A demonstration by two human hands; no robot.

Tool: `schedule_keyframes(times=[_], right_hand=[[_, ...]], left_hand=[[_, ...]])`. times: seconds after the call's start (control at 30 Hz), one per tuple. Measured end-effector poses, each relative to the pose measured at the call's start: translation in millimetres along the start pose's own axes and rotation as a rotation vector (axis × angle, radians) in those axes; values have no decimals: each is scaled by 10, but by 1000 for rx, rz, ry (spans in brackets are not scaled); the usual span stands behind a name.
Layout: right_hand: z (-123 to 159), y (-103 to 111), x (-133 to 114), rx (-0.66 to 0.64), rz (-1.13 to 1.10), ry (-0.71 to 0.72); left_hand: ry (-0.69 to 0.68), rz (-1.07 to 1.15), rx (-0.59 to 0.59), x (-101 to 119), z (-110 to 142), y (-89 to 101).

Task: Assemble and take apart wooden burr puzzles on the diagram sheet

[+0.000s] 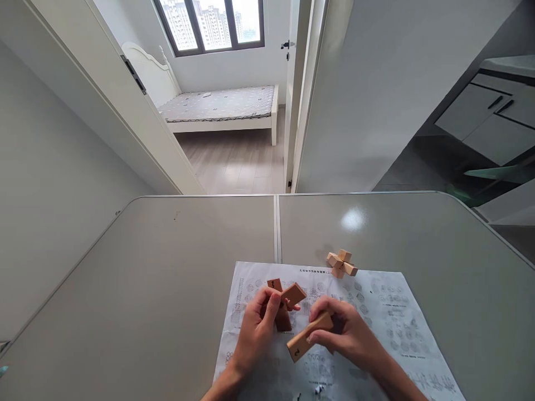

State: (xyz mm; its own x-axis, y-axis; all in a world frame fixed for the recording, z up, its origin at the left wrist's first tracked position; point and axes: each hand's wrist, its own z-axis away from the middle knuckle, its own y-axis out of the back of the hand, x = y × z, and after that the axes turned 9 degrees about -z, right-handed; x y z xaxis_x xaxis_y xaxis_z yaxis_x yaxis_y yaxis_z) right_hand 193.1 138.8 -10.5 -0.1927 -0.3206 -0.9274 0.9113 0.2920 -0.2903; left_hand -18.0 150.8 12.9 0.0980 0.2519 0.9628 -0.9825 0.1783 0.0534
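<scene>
My left hand [259, 323] is closed around crossed wooden puzzle pieces [283, 318]; one of them carries a dark number near its upper end. Between the thumb and fingers of my right hand [343, 329] is a separate wooden puzzle piece [304, 341], tilted, with a "2" on its near end. The two hands are close together but the pieces they hold are apart. Beneath them lies a printed instruction sheet [376, 323] with small diagrams. At its top edge stands a small assembled wooden puzzle [341, 263], touched by neither hand.
The sheet lies on a grey table [167, 289] with a seam down its middle. Small dark and white bits [319, 389] are at the sheet's near edge. Beyond the table are a doorway, a bed [221, 106] and a wall; a white cabinet [493, 111] stands at right.
</scene>
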Motion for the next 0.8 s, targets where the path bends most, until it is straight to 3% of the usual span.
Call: schedule_keyframes(times=[0.3,0.57,0.8], right_hand=[[-4,-68,23,188,-35,43],[-49,-20,21,196,81,129],[-32,-28,-5,158,127,118]], left_hand=[[-67,-152,-76,-38,48,-19],[-119,-218,-121,-75,34,-11],[-268,-362,-93,-71,41,-10]])
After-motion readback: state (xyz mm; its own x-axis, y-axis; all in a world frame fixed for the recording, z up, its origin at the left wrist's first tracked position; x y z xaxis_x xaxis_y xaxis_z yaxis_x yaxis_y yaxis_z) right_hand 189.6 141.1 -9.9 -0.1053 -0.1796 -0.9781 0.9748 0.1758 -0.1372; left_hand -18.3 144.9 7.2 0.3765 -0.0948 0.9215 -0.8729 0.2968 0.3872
